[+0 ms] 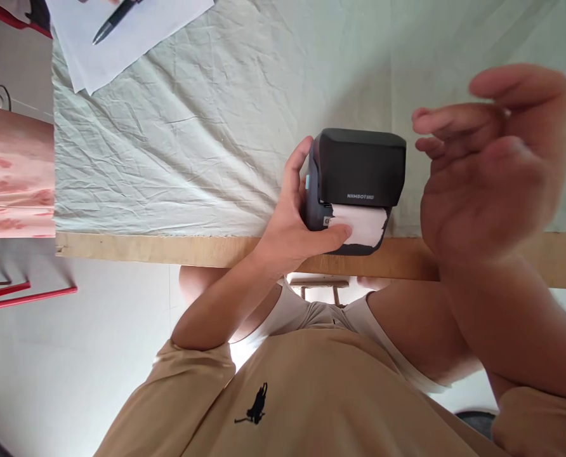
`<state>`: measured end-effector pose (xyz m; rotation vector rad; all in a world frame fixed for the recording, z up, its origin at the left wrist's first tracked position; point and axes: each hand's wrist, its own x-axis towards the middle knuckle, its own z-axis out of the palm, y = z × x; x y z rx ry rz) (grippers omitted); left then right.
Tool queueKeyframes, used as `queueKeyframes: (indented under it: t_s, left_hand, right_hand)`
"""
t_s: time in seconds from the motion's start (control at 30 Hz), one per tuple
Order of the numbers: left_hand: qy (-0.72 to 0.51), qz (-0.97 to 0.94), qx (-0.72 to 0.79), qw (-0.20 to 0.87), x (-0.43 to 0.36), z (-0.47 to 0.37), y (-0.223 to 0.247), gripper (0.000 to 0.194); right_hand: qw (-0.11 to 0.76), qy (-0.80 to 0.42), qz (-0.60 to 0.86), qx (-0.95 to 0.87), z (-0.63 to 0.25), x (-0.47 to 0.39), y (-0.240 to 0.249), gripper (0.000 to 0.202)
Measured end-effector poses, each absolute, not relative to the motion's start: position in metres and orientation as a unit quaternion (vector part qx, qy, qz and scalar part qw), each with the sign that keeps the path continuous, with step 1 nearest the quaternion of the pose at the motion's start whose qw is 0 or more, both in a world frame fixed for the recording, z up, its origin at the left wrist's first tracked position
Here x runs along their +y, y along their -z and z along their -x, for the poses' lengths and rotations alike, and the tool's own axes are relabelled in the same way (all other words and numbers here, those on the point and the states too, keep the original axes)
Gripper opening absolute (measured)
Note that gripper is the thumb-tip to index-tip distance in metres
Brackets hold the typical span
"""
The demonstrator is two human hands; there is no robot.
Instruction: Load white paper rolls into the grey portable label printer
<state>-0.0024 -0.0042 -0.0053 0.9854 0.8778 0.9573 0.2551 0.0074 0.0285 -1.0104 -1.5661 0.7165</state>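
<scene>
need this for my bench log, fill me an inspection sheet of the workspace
Surface: wrinkled pale green cloth over a table with a bare wooden edge
Things in hand: black label printer, white paper sticking out with ragged sides; whether the printer rests on the table is unclear
Clutter: pen above white sheets, top left
Hands: left hand grips the printer, thumb on the paper; right hand raised apart, blurred
Cables: thin dark loop at far left, possibly a cable
Surroundings: red-spotted pink cloth and red bars at left
</scene>
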Motion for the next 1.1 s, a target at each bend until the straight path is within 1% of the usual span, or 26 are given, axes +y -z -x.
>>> queueKeyframes:
  t_s: [0.07, 0.13, 0.17, 0.23, 0.27, 0.33, 0.4, 0.57, 0.67, 0.7, 0.77, 0.87, 0.93, 1.03, 1.1]
  left_hand:
    - [-0.418, -0.434, 0.379, 0.702, -0.006, 0.000, 0.000, 0.160]
    - [-0.434, -0.413, 0.348, 0.721, -0.009, -0.003, -0.011, 0.158]
    - [-0.448, -0.391, 0.345, 0.726, -0.012, -0.004, -0.017, 0.147]
    - [-0.475, -0.347, 0.385, 0.711, -0.017, -0.005, -0.028, 0.109]
    - [-0.474, -0.366, 0.383, 0.703, -0.019, -0.004, -0.031, 0.100]
    - [-0.451, -0.382, 0.402, 0.699, -0.022, -0.001, -0.032, 0.074]
    - [-0.443, -0.373, 0.416, 0.701, -0.021, 0.001, -0.030, 0.070]
    - [-0.426, -0.369, 0.423, 0.710, -0.017, 0.000, -0.029, 0.071]
    - [-0.447, -0.351, 0.421, 0.707, -0.016, -0.008, -0.032, 0.069]
    - [-0.467, -0.331, 0.418, 0.705, -0.016, -0.011, -0.032, 0.065]
    - [-0.482, -0.309, 0.376, 0.728, -0.014, -0.017, -0.031, 0.070]
    - [-0.473, -0.287, 0.404, 0.728, -0.010, -0.022, -0.028, 0.069]
    - [-0.471, -0.289, 0.418, 0.721, -0.008, -0.022, -0.027, 0.069]
    - [-0.480, -0.291, 0.414, 0.716, -0.006, -0.022, -0.027, 0.069]
    - [-0.490, -0.294, 0.413, 0.709, -0.005, -0.021, -0.028, 0.069]
  right_hand:
    - [0.504, -0.323, 0.445, -0.666, -0.253, 0.006, -0.024, 0.049]
    - [0.470, -0.344, 0.441, -0.683, -0.250, 0.004, -0.021, 0.060]
    - [0.454, -0.349, 0.427, -0.700, -0.248, 0.003, -0.020, 0.066]
    - [0.428, -0.347, 0.398, -0.734, -0.245, 0.001, -0.018, 0.075]
    - [0.420, -0.340, 0.388, -0.747, -0.245, -0.001, -0.018, 0.077]
    - [0.417, -0.323, 0.388, -0.756, -0.244, -0.003, -0.018, 0.077]
    - [0.413, -0.304, 0.406, -0.756, -0.245, -0.005, -0.018, 0.076]
    - [0.406, -0.254, 0.459, -0.748, -0.244, -0.010, -0.017, 0.074]
    - [0.413, -0.263, 0.459, -0.742, -0.244, -0.010, -0.014, 0.076]
    - [0.412, -0.264, 0.462, -0.739, -0.245, -0.010, -0.013, 0.078]
    - [0.400, -0.271, 0.463, -0.743, -0.249, -0.007, -0.012, 0.081]
    - [0.369, -0.300, 0.423, -0.771, -0.257, -0.003, -0.014, 0.078]
    - [0.370, -0.314, 0.390, -0.782, -0.260, -0.001, -0.015, 0.078]
    - [0.394, -0.319, 0.369, -0.779, -0.260, -0.001, -0.015, 0.089]
    - [0.379, -0.327, 0.362, -0.786, -0.259, -0.002, -0.016, 0.098]
